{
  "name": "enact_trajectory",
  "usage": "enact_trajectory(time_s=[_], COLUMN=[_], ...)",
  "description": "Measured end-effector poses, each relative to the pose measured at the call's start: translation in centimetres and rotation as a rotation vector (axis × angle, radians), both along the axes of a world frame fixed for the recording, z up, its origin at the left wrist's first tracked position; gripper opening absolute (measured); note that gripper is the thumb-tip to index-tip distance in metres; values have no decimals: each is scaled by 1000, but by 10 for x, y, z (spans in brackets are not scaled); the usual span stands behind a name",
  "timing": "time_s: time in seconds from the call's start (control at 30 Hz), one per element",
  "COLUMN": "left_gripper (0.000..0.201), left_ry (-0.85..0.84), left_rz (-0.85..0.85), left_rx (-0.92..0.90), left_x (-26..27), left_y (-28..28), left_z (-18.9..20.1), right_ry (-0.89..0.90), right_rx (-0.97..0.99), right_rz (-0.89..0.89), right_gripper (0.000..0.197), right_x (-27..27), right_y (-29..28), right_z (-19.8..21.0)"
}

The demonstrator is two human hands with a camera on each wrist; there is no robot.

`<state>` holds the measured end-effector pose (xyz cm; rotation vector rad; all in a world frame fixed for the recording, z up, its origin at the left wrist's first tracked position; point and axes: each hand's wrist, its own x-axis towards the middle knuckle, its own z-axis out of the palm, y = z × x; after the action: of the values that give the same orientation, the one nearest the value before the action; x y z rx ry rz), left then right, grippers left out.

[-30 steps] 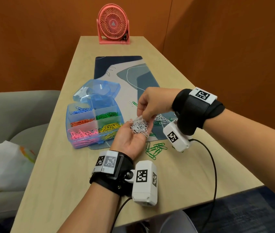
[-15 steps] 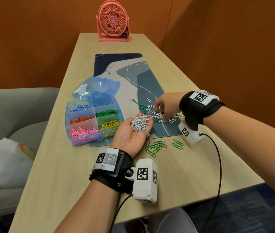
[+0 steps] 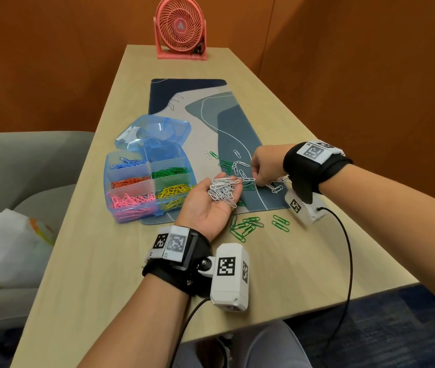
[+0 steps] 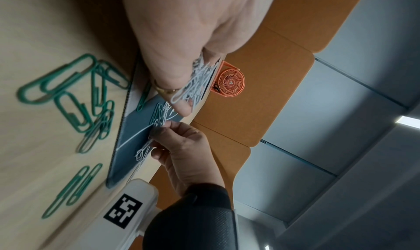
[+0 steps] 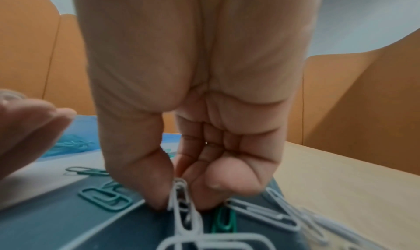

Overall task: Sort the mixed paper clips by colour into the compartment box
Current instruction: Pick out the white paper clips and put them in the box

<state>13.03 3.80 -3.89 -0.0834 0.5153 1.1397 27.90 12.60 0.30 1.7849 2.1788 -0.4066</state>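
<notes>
My left hand [image 3: 205, 208] lies palm up by the box, its fingers relaxed, carrying a heap of white paper clips [image 3: 221, 191]. The right hand [image 3: 257, 179] is down on the mat, and in the right wrist view its thumb and finger pinch white clips [image 5: 184, 214] from a loose white and green scatter [image 3: 240, 166]. The blue compartment box [image 3: 110, 208] stands open at the left with blue, green, orange, yellow and pink clips in separate compartments. More green clips [image 3: 245, 227] lie on the bare table beside my left wrist.
The box lid [image 3: 155, 132] is hinged back on the patterned mat [image 3: 237, 123]. A pink fan [image 3: 180, 27] stands at the table's far end. A grey sofa [image 3: 25, 160] with a white bag [image 3: 3, 248] is on the left. A black cable [image 3: 343, 261] trails off the near edge.
The right hand left the heap in my left palm, dropped to the scatter on the mat and now pinches white clips there. The left hand has stayed palm up with its heap.
</notes>
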Motion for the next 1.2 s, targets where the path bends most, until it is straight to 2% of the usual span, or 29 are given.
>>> enact_trajectory(time_s=[0.23, 0.5, 0.8, 1.1, 1.2], left_gripper=[35, 36, 36, 36, 35], left_ry=[1, 0, -6, -6, -1], left_rz=[-2, 0, -2, 2, -4], left_rx=[4, 9, 8, 6, 6], left_x=[0, 0, -1, -1, -1], left_y=[1, 0, 0, 0, 0], left_z=[0, -1, -1, -1, -2], right_ry=[65, 204, 169, 282, 353], right_rx=[24, -95, -42, -48, -5], right_rz=[-17, -110, -110, -130, -127], right_gripper=[6, 10, 5, 18, 19], right_x=[0, 7, 5, 9, 10], right_y=[-4, -5, -11, -16, -20], right_z=[1, 3, 2, 0, 12])
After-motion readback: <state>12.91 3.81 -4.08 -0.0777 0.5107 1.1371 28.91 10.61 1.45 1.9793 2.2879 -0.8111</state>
